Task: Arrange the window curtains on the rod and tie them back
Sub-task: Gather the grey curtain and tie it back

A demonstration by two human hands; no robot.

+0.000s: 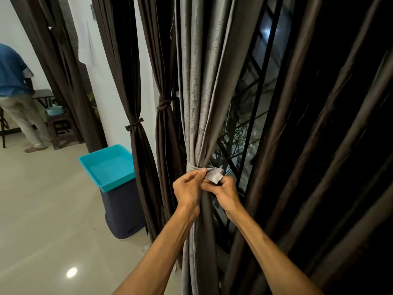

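Observation:
A grey curtain (200, 92) hangs in front of the window, gathered into a bunch at waist height. A grey fabric tieback (213, 175) wraps round the bunch. My left hand (188, 189) pinches the tieback at its left end, just below the wrap. My right hand (224, 191) grips the loose end of the tieback on the right. Both hands meet in front of the gathered curtain. Two dark brown curtains (136, 86) to the left are tied back with brown bands (134, 126). The rod is out of view.
Dark brown curtain folds (319, 135) hang at the right, with the window's black grille (258, 86) behind. A teal tray (110, 167) sits on a dark bin (123, 213) at the left. A person in a blue shirt (12, 73) stands far left by a stool.

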